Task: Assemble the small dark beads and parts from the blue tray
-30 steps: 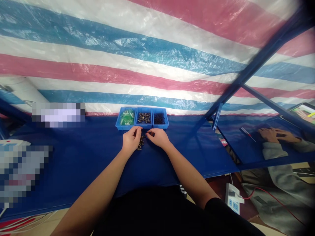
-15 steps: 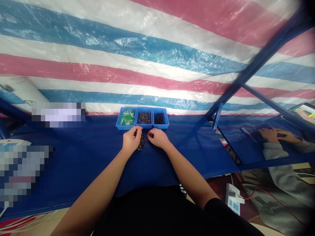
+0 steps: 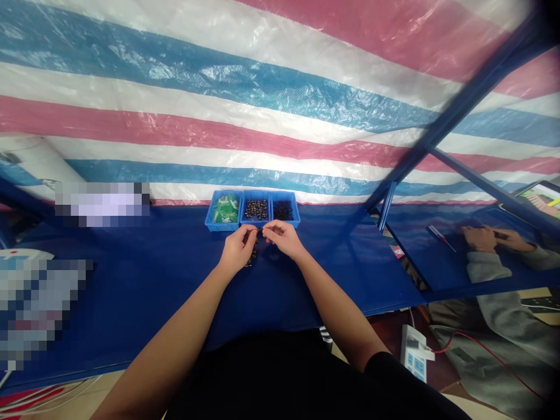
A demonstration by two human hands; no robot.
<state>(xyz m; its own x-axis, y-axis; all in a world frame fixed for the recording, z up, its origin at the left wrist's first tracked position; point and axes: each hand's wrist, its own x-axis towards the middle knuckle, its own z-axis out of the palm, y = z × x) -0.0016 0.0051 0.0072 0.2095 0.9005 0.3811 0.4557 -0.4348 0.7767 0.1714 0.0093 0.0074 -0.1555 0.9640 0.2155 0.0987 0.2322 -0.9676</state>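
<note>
**Both hands pinch a small piece in front of the middle bin**

In the head view, the left hand is just in front of the middle bin, with thumb and fingertips pressed together on one end of the small piece. The right hand is beside it, also pinched, on the other end. The fingers cover most of this piece, so its kind I cannot tell.

Nearer to the person than the middle bin, some loose brass-coloured parts lie partly hidden by the left hand. The middle bin itself holds similar parts, too tiny to make out singly. Touching its left side is a bin of green pieces; on its right, dark contents are partly covered by the right hand. Well left of the middle bin, pixelated patches conceal some objects.
</note>
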